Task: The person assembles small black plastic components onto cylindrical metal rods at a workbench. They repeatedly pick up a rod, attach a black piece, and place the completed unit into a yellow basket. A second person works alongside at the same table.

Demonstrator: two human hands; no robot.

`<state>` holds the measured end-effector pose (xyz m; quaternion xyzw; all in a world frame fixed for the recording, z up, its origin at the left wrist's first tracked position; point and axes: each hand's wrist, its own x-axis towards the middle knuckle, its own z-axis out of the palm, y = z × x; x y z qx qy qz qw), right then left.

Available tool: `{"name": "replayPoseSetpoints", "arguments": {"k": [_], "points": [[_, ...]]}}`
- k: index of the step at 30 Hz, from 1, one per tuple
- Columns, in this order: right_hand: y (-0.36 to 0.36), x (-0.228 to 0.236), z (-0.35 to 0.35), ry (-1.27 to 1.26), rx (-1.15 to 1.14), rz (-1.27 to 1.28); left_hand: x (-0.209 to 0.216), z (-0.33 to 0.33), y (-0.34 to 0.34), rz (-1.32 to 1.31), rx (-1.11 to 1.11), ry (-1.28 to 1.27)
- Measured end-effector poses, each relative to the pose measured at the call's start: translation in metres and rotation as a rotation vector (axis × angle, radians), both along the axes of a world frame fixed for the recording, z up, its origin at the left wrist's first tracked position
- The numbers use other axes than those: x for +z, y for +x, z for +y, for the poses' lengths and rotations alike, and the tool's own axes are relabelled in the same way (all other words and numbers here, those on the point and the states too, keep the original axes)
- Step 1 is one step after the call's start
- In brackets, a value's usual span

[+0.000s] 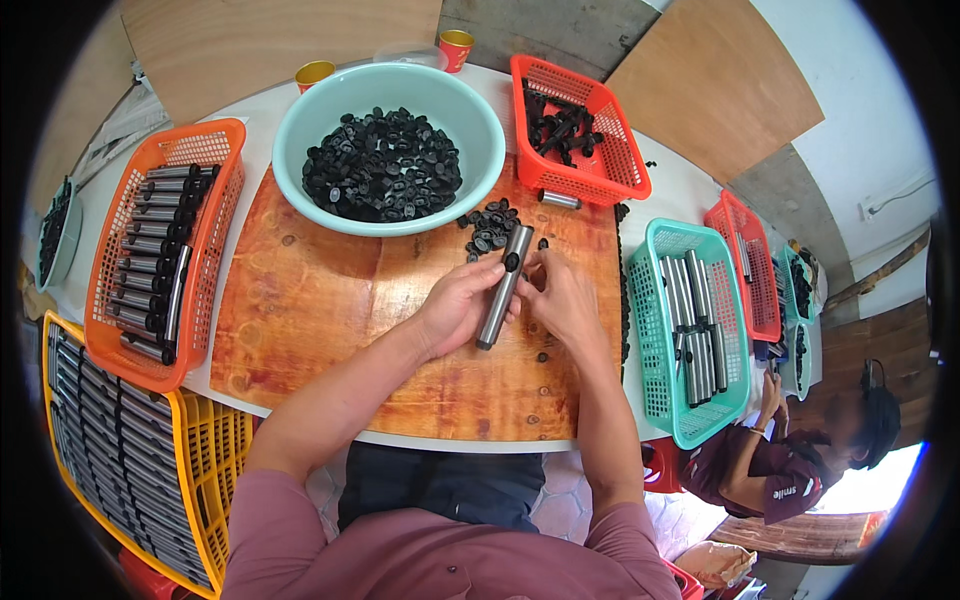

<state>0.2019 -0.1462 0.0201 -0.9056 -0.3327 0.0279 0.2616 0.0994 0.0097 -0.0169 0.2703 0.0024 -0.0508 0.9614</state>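
Observation:
My left hand (458, 305) grips a grey metal tube (503, 288) held slanted over the wooden board (320, 310). My right hand (560, 295) holds a small black plastic cap (512, 262) against the tube near its upper end. A small pile of black caps (490, 225) lies on the board just beyond the tube. Behind it stands a pale green bowl (300, 130) full of the same black caps.
An orange basket (215, 145) at the left holds capped tubes. A yellow crate (215, 450) of tubes sits lower left. A teal basket (650, 380) of bare tubes is at the right, red baskets (600, 185) behind. Another person (790, 470) sits lower right.

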Motion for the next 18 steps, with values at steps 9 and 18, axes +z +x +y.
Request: {"name": "replayPoseSetpoints", "arguments": {"k": [9,18], "points": [[0.01,-0.008,-0.014,0.13,0.072,0.271,-0.007,-0.002,0.004,0.153,0.096,0.065],[0.011,-0.009,-0.02,0.139,0.11,0.229,-0.003,-0.001,0.004,0.164,0.077,0.081]]}}
